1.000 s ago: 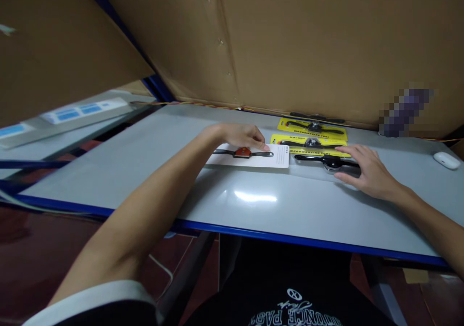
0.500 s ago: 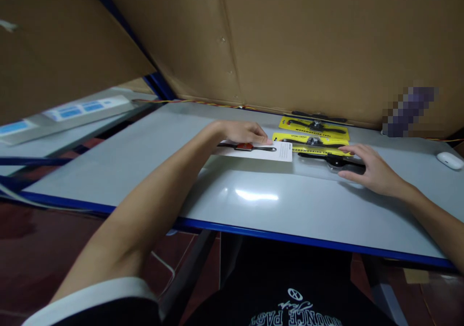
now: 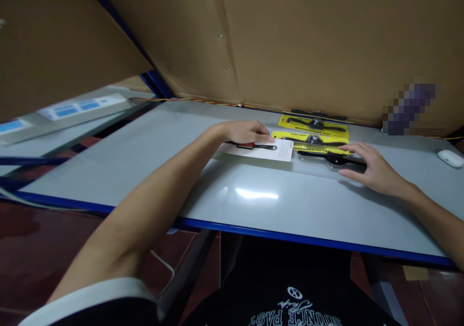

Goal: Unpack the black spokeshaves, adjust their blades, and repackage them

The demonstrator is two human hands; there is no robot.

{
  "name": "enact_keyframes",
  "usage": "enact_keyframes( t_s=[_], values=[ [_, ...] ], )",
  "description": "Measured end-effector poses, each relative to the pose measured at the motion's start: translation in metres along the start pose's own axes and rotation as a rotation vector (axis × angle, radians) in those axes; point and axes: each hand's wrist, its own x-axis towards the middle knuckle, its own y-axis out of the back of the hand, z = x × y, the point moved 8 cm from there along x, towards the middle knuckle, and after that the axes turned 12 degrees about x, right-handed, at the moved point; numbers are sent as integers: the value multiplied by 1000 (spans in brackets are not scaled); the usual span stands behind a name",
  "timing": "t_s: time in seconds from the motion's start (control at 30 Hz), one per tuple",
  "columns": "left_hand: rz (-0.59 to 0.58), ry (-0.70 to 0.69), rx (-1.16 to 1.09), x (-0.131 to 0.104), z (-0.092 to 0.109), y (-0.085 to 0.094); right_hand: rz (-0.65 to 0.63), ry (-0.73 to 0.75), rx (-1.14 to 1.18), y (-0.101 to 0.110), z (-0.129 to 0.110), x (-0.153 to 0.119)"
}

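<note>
My left hand (image 3: 250, 131) is closed on the upper edge of a white card (image 3: 281, 153) printed with a black and red tool. To its right, my right hand (image 3: 375, 166) curls round the right end of a black-handled tool (image 3: 335, 159) in clear plastic, its thumb and fingers at the handle. Just behind lies a yellow card (image 3: 300, 148) with a black tool on it, its left part partly covered by the white card. Farther back is another yellow card (image 3: 311, 129) with a similar tool.
A further dark tool (image 3: 319, 115) lies at the table's back edge by the brown board (image 3: 308, 40). A white rounded case (image 3: 450, 158) is at the right. A long white box with blue patches (image 3: 72, 111) rests on the surface at the left.
My left hand has shifted very slightly right along the white card's upper edge. My right hand and the yellow cards look almost unchanged.
</note>
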Motion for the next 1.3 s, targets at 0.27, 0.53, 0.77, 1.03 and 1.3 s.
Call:
enact_keyframes(
  t_s=[0.27, 0.53, 0.77, 1.03, 1.3],
  values=[
    [39, -44, 7, 1, 5, 1, -6, -19, -13, 1, 1, -1],
    [27, -62, -27, 0, 7, -1, 13, -23, 6, 1, 2, -2],
    [10, -95, -7, 0, 20, -4, -10, 36, 24, 2, -8, -3],
    [49, -137, 44, 5, 38, -11, -9, 64, -15, -2, -13, -3],
    [183, -124, 164, 5, 62, -13, -7, 84, -18, -5, -14, -5]
  ],
)
